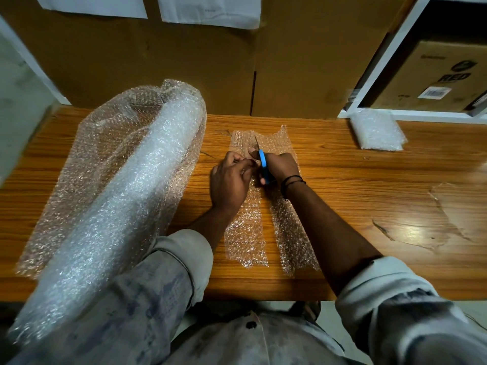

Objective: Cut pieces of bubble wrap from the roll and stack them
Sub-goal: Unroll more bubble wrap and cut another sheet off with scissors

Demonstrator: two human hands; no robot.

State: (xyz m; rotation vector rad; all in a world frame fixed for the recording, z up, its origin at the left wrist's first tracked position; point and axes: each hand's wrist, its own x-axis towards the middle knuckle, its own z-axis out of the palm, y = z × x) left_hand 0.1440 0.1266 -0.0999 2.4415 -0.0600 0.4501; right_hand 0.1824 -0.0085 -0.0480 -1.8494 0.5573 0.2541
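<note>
bubble wrap sheet (276, 140) is laid flat mid table (369, 180), near half already split | right hand (280, 167): fingers are curled through the blue scissors (263, 164) | left hand (229, 180): sheet is pinched beside the cut | roll (137, 185) is parked left, cut stack (377, 133) far right

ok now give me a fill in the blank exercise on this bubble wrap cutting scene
1. The right hand grips scissors with ____ handles.
2. The left hand pinches the bubble wrap sheet being cut, and the roll lies to its ____.
3. The stack of cut pieces sits at the far ____ of the table.

Missing words: blue, left, right.
</note>
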